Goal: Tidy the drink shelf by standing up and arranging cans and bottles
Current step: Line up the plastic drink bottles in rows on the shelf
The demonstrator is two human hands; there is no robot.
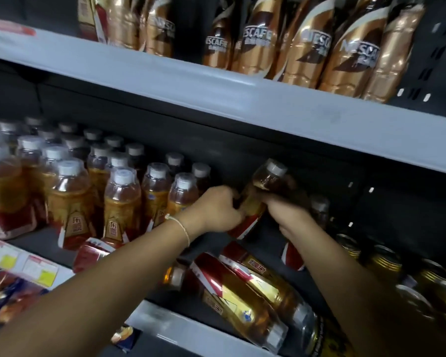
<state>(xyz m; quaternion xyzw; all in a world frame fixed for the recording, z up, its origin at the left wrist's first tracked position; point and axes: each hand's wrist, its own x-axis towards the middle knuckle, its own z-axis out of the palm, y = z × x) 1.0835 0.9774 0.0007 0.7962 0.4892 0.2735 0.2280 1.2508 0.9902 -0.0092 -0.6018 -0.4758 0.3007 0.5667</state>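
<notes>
Both my hands hold one amber tea bottle point(262, 188) with a white cap and red-gold label, tilted to the right above the middle shelf. My left hand point(216, 210) grips its lower body from the left. My right hand point(289, 215) grips it from the right, just under the shoulder. Below them two like bottles point(245, 292) lie on their sides near the shelf's front edge, and another fallen bottle point(93, 253) lies further left. Several upright tea bottles point(121, 202) stand in rows on the left.
Gold-and-black cans point(386, 261) stand at the right of the same shelf. An upright bottle point(319, 210) stands behind my right hand. The upper shelf point(216, 88) carries several brown Nescafe bottles point(307, 47). Price tags point(36, 266) line the front rail at left.
</notes>
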